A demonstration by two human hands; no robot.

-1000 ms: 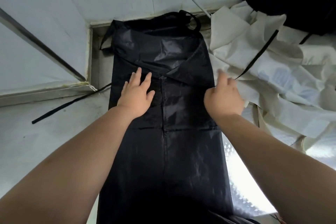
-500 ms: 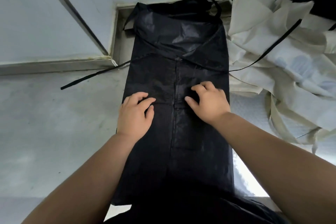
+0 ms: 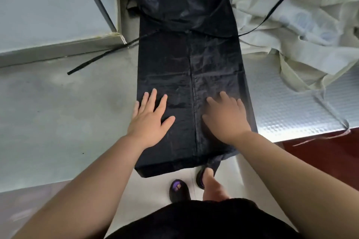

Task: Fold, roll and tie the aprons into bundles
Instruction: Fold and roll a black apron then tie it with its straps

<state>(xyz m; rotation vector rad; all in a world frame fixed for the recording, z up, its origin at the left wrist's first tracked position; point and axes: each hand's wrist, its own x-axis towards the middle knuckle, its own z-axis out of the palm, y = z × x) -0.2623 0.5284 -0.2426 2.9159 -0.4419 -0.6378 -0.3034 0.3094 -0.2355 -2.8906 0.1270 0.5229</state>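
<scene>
Black apron point(image 3: 190, 60) lying as a long folded strip on the grey table point(image 3: 58, 118), near end overhanging the edge. We are sliding both palms down from mid-strip: left hand point(image 3: 149, 120) fingers splayed wide, right hand point(image 3: 227, 120) flat, holding nothing. Smoothing is probably ending; rolling is coming next.

Grey tabletop point(image 3: 58, 112): folded black apron point(image 3: 190, 64) laid lengthwise mid-table, its strap point(image 3: 101, 56) trailing left; crumpled cream aprons point(image 3: 310, 35) piled far right.
</scene>
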